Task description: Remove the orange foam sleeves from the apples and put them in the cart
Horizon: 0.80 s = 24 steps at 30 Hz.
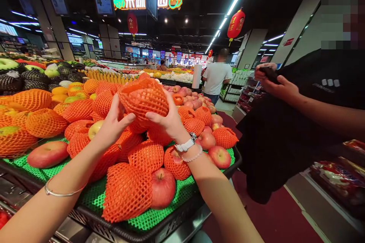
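Between my two hands is an apple in an orange foam net (144, 98), raised over the fruit heap. My left hand (115, 119) is at its left side, thumb pointing inward. My right hand (168, 117) curls round its right side, with the thumb across the front. Below lie several more net-wrapped apples, among them a large foam-netted one (128, 191) at the front. Beside that one rests a bare red apple (163, 189). Another bare apple (51, 154) lies at the left on the green mat (99, 197).
The black display tray (114, 229) has a raised rim along the front. Loose apples (196, 100) are piled behind. At the right a person in black (299, 129) holds a dark object. Farther back stands a person in a white shirt (218, 74). Packaged goods (339, 186) fill the lower right.
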Each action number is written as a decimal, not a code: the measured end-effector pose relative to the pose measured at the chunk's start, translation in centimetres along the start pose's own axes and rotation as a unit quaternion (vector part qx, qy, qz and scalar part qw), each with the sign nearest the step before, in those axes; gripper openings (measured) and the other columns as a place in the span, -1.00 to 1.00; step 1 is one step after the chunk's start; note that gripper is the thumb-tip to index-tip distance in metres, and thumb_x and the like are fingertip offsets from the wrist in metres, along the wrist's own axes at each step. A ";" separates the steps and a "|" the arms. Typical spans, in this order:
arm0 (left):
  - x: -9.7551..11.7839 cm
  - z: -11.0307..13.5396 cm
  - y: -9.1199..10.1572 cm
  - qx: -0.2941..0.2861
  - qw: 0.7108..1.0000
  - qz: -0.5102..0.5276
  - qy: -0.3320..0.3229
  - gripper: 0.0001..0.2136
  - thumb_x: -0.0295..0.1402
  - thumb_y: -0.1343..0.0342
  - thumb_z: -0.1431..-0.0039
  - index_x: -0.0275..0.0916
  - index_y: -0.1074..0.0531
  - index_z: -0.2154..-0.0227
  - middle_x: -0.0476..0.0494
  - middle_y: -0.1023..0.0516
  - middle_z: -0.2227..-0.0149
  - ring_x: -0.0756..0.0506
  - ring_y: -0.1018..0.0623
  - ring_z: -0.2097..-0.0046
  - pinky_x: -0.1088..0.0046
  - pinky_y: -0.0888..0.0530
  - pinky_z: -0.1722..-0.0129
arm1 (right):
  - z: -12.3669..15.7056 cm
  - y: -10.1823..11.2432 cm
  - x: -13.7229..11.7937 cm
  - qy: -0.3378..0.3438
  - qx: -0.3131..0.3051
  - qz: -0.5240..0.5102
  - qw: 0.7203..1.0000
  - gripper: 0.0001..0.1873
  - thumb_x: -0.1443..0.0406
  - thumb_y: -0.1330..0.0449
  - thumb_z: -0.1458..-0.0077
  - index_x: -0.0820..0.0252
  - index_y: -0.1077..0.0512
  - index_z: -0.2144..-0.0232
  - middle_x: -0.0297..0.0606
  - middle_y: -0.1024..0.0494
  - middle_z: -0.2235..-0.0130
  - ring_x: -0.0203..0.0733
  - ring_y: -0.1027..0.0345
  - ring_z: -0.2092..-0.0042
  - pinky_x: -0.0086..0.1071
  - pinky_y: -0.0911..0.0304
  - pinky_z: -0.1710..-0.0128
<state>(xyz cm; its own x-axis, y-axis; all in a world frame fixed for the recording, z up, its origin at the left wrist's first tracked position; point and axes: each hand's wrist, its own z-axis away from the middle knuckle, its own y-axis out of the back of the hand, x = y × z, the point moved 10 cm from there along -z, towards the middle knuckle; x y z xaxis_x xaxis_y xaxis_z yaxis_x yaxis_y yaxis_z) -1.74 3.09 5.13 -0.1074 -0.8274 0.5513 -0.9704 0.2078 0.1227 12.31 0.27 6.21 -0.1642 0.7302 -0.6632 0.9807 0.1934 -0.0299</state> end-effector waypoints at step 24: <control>-3.0 1.2 -1.2 0.116 0.954 0.166 0.221 -0.45 -0.06 -0.23 0.09 -0.14 -0.18 0.07 -0.23 -0.44 -0.05 -0.30 -0.46 -0.09 0.09 -0.48 -0.04 | 1.9 -2.1 -0.8 0.125 -0.066 0.463 0.875 0.15 0.26 -0.25 -0.04 -0.03 0.56 -0.31 -0.05 0.19 -0.37 0.09 0.24 -0.38 0.11 -0.01 -0.27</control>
<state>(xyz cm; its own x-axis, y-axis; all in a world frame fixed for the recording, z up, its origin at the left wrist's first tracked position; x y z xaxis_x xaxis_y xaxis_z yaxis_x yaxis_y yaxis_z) -0.55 4.73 2.30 -0.3662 -0.4237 0.8285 -0.9257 0.2565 -0.2780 10.60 -1.92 5.40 0.6604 0.7310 -0.1720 0.6871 -0.4958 0.5311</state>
